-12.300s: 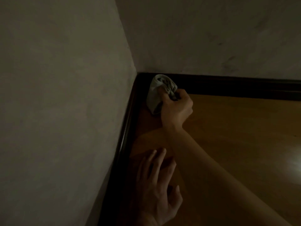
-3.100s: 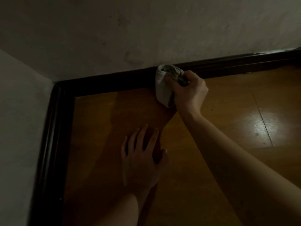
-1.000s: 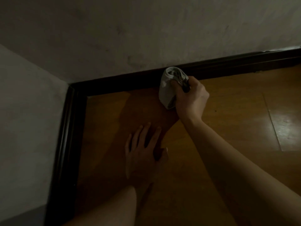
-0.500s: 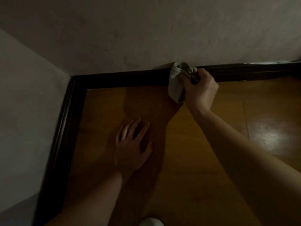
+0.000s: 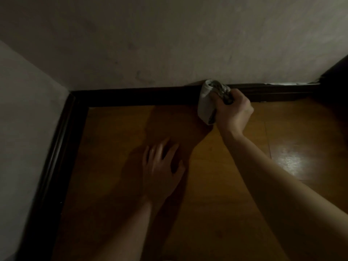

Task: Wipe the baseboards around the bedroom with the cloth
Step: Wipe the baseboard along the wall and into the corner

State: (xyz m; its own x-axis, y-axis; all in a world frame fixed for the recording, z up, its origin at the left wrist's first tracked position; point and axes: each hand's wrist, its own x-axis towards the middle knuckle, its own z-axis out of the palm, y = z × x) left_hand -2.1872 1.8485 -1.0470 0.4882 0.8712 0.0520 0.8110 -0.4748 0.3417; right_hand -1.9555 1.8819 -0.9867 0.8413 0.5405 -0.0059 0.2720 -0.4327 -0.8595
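A dark baseboard (image 5: 135, 97) runs along the foot of the far wall and turns at the left corner toward me, where its second stretch (image 5: 56, 147) follows the left wall. My right hand (image 5: 233, 112) grips a bunched pale grey cloth (image 5: 206, 104) and holds it against the far baseboard, right of the middle. My left hand (image 5: 161, 168) lies flat on the wooden floor (image 5: 113, 147) with its fingers spread, well short of the baseboard.
Pale plaster walls (image 5: 169, 44) meet at the corner on the left. A dark object (image 5: 337, 76) stands at the far right end of the baseboard. A bright reflection (image 5: 290, 162) shines on the floor at the right.
My right hand has slid the cloth rightward along the far baseboard, away from the corner. My left hand has shifted a little on the floor, still flat.
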